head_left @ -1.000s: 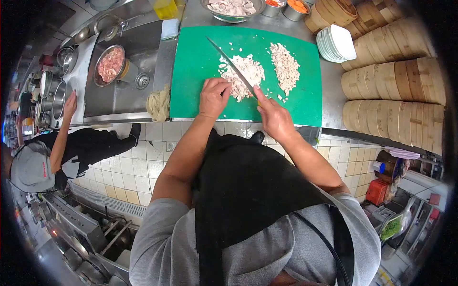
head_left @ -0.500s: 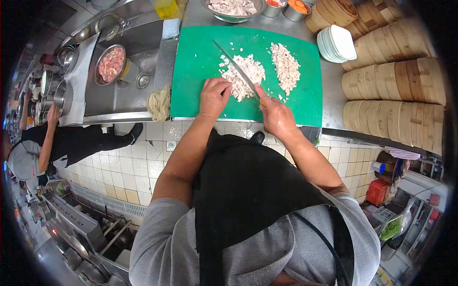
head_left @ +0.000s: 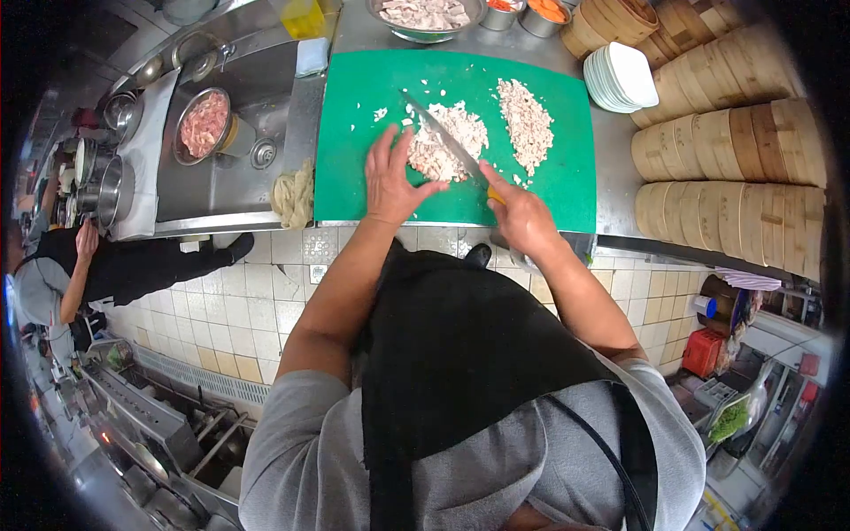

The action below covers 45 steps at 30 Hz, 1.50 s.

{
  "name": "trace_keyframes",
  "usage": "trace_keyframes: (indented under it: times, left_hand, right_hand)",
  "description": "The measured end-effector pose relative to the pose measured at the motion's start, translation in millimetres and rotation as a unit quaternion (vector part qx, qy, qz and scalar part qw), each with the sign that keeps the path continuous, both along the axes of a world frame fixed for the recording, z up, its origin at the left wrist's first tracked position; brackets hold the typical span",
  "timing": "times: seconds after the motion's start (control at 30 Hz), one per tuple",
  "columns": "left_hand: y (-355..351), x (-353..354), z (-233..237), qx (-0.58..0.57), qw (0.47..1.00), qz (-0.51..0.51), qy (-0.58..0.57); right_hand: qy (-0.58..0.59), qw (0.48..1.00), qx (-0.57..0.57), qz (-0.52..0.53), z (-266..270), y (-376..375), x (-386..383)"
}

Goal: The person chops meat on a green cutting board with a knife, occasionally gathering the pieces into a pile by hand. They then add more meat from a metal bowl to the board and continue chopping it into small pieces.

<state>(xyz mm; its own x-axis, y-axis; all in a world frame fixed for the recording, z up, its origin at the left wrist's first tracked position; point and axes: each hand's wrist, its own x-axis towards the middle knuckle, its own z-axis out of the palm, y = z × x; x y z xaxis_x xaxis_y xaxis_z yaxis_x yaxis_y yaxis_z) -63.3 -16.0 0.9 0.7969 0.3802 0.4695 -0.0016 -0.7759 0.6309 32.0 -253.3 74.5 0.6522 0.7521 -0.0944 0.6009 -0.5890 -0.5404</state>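
A green cutting board (head_left: 354, 97) carries two piles of chopped pale pieces. My right hand (head_left: 522, 212) grips the yellow handle of a long knife (head_left: 450, 142), whose blade lies slantwise over the middle pile (head_left: 460, 124). At that pile's left side, my left hand (head_left: 394, 181) is spread with fingers apart, the fingertips and thumb beside the pieces. The second pile (head_left: 526, 124) lies farther right on the board, apart from both hands. A few loose bits are scattered near the blade's tip.
Left is a sink (head_left: 266, 97) with a bowl of raw meat (head_left: 205, 126) and a cloth (head_left: 292, 195) on its edge. Bamboo steamers (head_left: 726, 146) and stacked white plates (head_left: 624, 78) stand right. A metal bowl (head_left: 429, 18) is behind the board. Another person's hand (head_left: 87, 241) is far left.
My left hand has opened, its fingers spreading forward along the pile. The knife has shifted slightly, its tip nearer me. Some bits now lie left of the pile. The other person's hand has moved left and lower.
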Motion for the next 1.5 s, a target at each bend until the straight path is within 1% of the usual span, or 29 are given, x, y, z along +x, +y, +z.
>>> trace_keyframes:
  times: [0.03,0.07,0.1,0.13,0.2,0.23,0.3,0.33,0.4,0.43,0.5,0.63,0.7,0.73,0.77,0.8,0.87,0.9,0.93,1.0,1.03,1.1,1.23,1.3,1.33,1.4,1.43,1.5]
  left_hand:
    - [-4,0,11,0.036,0.994,0.057,0.089]
    - [-6,0,16,0.073,0.975,0.116,0.177]
    - [1,6,16,0.058,0.962,0.109,0.243]
    - [8,11,17,0.058,0.962,0.109,0.243]
    - [18,22,22,0.045,0.939,0.152,0.306]
    - [23,29,25,0.045,0.939,0.151,0.305]
    - [30,38,27,0.062,0.912,0.115,0.388]
    - [32,43,22,0.062,0.912,0.115,0.388]
    - [31,48,18,0.062,0.946,0.043,0.315]
    - [27,47,19,0.063,0.946,0.042,0.315]
    - [13,42,23,0.052,0.956,-0.050,0.284]
    - [-14,39,13,0.065,0.966,-0.038,0.249]
    - [-21,47,11,0.080,0.971,0.020,0.224]
    - [-22,53,3,0.080,0.971,0.021,0.224]
    - [-22,61,-9,0.071,0.975,0.035,0.206]
    - [-23,64,-11,0.061,0.979,0.048,0.187]
    - [-25,66,-15,0.040,0.983,0.047,0.171]
    - [-26,66,-14,0.020,0.987,0.048,0.155]
    - [-31,62,1,0.019,0.987,0.046,0.156]
    - [-45,49,27,0.047,0.976,0.028,0.211]
    - [-49,49,27,0.046,0.976,0.027,0.210]
    - [-55,52,25,0.084,0.973,0.052,0.209]
    - [-46,71,11,0.074,0.979,0.081,0.172]
    - [-37,78,1,0.087,0.982,0.106,0.133]
    - [-32,81,-1,0.089,0.982,0.105,0.133]
    - [-21,83,-4,0.015,0.989,0.090,0.116]
    - [-15,81,-5,0.016,0.989,0.092,0.116]
    - [-2,75,-6,-0.075,0.994,0.042,0.070]
  right_hand:
    - [-0.001,1.000,-0.001,-0.003,3,-3,1]
    - [0.008,0.999,0.031,-0.025,6,-5,2]
    - [0.017,0.997,0.063,-0.046,7,-7,3]
    - [0.017,0.997,0.063,-0.046,5,-10,4]
    - [0.026,0.993,0.073,-0.083,-3,-22,9]
    - [0.025,0.993,0.073,-0.085,-6,-27,11]
    - [0.006,0.992,0.075,-0.105,-10,-36,12]
    - [0.006,0.992,0.075,-0.105,-11,-38,12]
    - [0.015,0.990,0.028,-0.139,-11,-42,10]
    - [0.015,0.990,0.028,-0.140,-12,-44,7]
    - [0.003,0.988,0.005,-0.155,-17,-44,3]
    - [0.007,0.987,0.009,-0.158,-17,-33,-8]
    - [0.037,0.986,-0.023,-0.158,-9,-21,-9]
    - [0.036,0.987,-0.023,-0.158,-11,-18,-9]
    - [0.041,0.989,0.006,-0.142,-15,-16,-9]
    - [0.045,0.990,0.034,-0.126,-16,-14,-9]
    - [0.048,0.989,0.048,-0.129,-13,-14,-8]
    - [0.052,0.988,0.065,-0.131,-11,-14,-8]
    - [0.053,0.988,0.064,-0.133,-14,-17,-7]
    - [0.006,0.985,0.093,-0.142,-19,-24,-5]
    - [0.005,0.985,0.093,-0.143,-19,-26,-5]
    - [0.045,0.983,0.027,-0.176,-17,-29,-6]
    - [0.013,0.988,0.047,-0.150,-24,-19,-9]
    - [0.042,0.990,0.053,-0.125,-22,-6,-10]
    - [0.042,0.990,0.055,-0.126,-21,0,-10]
    - [0.058,0.992,0.053,-0.102,-18,9,-9]
    - [0.058,0.992,0.055,-0.101,-15,12,-9]
    - [0.039,0.993,0.093,-0.068,-10,15,-10]
